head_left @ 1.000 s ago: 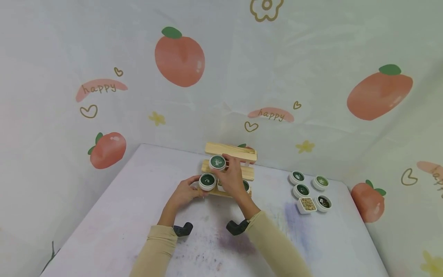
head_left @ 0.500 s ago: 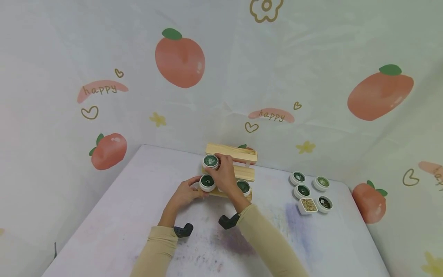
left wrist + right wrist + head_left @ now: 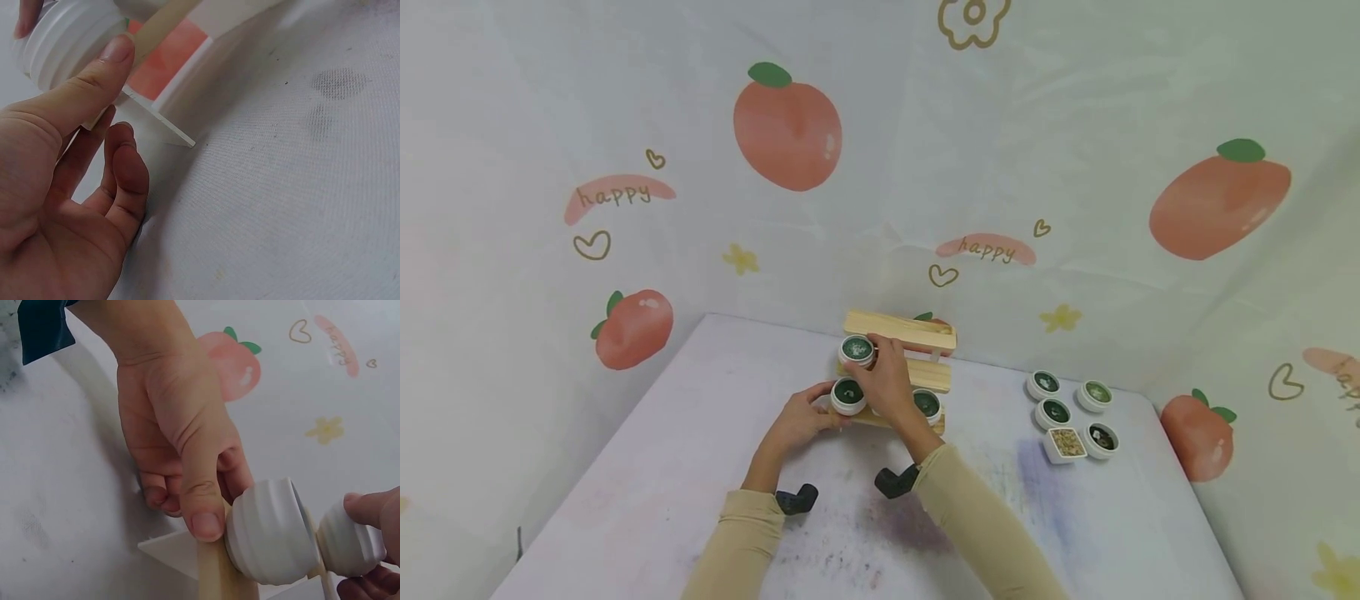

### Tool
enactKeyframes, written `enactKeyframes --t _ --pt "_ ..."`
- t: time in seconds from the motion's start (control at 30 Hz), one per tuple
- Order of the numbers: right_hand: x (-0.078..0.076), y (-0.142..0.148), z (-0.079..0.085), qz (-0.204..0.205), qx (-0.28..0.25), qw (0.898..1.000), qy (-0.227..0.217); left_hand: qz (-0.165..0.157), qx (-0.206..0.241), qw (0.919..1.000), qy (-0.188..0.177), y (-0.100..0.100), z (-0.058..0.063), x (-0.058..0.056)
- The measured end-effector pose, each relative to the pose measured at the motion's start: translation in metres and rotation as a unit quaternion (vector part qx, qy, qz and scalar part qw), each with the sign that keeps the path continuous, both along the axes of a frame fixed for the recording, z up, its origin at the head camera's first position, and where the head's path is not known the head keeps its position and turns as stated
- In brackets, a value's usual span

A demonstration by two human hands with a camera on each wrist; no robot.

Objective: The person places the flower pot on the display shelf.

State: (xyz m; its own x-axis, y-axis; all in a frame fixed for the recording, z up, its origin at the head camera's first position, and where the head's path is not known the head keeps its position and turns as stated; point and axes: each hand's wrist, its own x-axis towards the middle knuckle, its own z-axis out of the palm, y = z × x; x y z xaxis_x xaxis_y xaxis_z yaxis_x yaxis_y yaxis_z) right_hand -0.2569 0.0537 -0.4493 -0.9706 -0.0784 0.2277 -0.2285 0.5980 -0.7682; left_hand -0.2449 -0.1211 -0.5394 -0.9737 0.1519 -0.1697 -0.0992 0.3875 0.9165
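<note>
Right hand (image 3: pixel 884 377) pinching upper pot (image 3: pixel 857 351) between thumb and fingers, at left end of shelf (image 3: pixel 929 377), middle tier; whether its base touches, cannot tell. Left hand (image 3: pixel 798 420) curled on the lower tier's left end, thumb against lower pot (image 3: pixel 848 396). Five more pots (image 3: pixel 1053 413) grouped on table (image 3: pixel 985 467), right.
</note>
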Motion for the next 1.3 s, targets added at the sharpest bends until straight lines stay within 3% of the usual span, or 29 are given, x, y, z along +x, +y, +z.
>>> enactKeyframes --t 0.2,0.37,0.5,0.73,0.97,1.3 --pt "0.005 0.004 0.004 0.000 0.022 1.000 -0.005 -0.002 0.003 1.0000 -0.008 0.000 0.001 0.001" --pt "0.008 0.014 0.010 0.015 0.005 1.000 0.001 0.002 0.007 1.0000 -0.002 0.001 0.004 0.002" --pt "0.012 0.028 0.011 0.036 -0.015 0.999 0.015 0.001 0.005 1.0000 0.001 0.001 0.005 0.002" --pt "0.022 0.057 0.015 0.055 -0.001 0.997 0.060 -0.006 0.009 0.9999 0.003 0.001 0.003 0.000" --pt "0.026 0.085 0.015 0.027 0.029 0.997 0.071 -0.004 0.034 0.9994 -0.004 0.003 0.001 -0.001" --pt "0.031 0.132 0.008 -0.026 0.040 0.994 0.102 -0.002 0.020 0.9998 0.000 0.001 0.001 -0.001"
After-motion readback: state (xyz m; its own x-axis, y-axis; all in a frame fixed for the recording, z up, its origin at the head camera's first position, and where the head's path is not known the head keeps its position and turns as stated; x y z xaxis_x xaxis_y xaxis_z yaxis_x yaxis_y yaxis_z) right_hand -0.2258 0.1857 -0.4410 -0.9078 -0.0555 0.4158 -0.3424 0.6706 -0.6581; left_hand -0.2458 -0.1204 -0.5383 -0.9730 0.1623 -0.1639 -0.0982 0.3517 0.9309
